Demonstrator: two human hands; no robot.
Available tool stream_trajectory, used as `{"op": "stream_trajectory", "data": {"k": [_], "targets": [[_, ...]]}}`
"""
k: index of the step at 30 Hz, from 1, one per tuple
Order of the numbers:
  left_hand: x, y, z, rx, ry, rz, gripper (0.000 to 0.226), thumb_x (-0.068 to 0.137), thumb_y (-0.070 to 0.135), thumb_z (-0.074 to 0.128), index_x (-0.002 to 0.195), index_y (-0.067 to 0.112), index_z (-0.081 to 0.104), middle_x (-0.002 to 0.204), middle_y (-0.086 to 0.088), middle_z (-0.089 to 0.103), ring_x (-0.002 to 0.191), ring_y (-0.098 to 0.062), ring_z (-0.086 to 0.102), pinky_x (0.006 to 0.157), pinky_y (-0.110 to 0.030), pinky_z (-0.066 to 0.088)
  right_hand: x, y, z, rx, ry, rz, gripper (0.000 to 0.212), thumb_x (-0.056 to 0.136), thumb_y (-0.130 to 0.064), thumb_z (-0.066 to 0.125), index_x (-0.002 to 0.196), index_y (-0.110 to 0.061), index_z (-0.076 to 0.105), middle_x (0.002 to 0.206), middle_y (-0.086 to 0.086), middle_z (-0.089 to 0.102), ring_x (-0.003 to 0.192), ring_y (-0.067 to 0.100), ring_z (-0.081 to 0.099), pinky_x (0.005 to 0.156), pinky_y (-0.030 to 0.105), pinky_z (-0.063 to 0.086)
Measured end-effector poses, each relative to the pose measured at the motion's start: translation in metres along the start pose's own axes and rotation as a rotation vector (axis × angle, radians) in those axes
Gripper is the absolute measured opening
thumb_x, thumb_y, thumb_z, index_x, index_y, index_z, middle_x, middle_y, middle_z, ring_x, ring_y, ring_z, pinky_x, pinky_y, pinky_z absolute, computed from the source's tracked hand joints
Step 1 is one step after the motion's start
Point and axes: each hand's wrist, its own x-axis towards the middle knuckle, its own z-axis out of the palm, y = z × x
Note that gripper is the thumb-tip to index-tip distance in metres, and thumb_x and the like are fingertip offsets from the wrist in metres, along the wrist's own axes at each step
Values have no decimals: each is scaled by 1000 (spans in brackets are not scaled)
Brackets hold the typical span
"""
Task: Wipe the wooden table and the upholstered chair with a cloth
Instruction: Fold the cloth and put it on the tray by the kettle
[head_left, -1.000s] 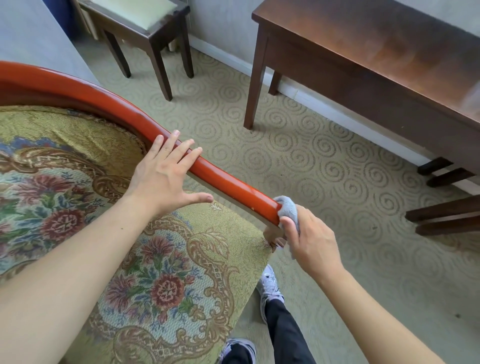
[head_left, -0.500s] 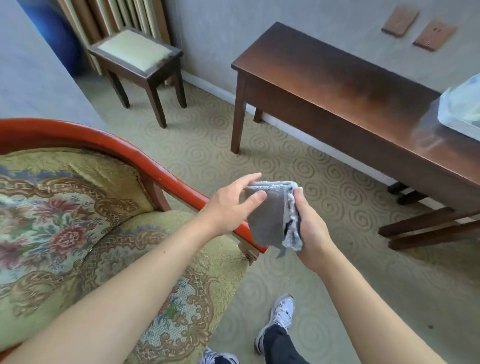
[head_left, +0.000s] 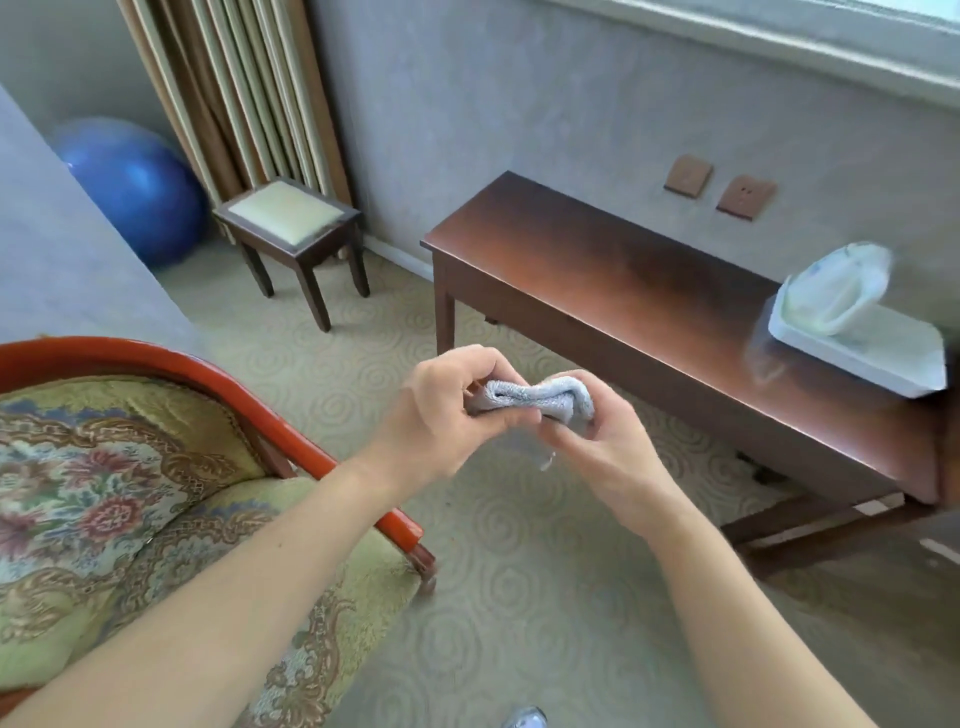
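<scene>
Left hand (head_left: 441, 415) and right hand (head_left: 597, 447), fingers closed on bunched grey cloth (head_left: 530, 397); chair (head_left: 156, 493) at 8 o'clock, bench (head_left: 623, 291) at 2 o'clock.

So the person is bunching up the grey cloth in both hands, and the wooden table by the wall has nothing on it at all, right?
Not quite. Both the left hand and right hand do bunch the grey cloth, but the wooden table is not bare: the head view shows a white tray holding a pale crumpled bag at its right end.
</scene>
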Motion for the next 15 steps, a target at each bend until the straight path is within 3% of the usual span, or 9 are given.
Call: {"op": "stream_trajectory", "data": {"k": [3, 8, 12, 15], "targets": [[20, 34, 40, -50, -10, 10, 25, 73, 34, 86, 73, 33, 62, 66, 23, 60, 55, 1, 48, 54, -9, 34, -23, -14, -60, 4, 25, -8, 19, 89, -4, 70, 103, -17, 73, 89, -6, 71, 82, 6, 61, 74, 21, 48], [63, 65, 117, -223, -72, -27, 36, 67, 54, 85, 66, 32, 56, 55, 15, 46, 53, -7, 35, 50, -23, 29, -67, -27, -155, 86, 127, 27, 23, 93, -14, 67, 115, -14, 73, 110, 13, 74, 98, 19, 67, 89, 37, 52], [105, 79, 179, -296, -161, -61, 46, 66, 65, 77, 64, 27, 51, 54, 16, 40, 51, -8, 33, 47, -21, 26, -83, -25, -216, 172, 251, 85, 24, 97, -23, 63, 118, -16, 71, 111, 15, 74, 101, 29, 70, 84, 35, 57], [141, 85, 224, -343, -260, -86, 47, 75, 64, 71, 74, 19, 56, 59, 15, 46, 55, -6, 39, 52, -21, 30, -77, -16, -253, 125, 396, 98, 23, 100, -28, 56, 118, -21, 70, 110, 9, 74, 102, 25, 70, 82, 29, 55]]}}
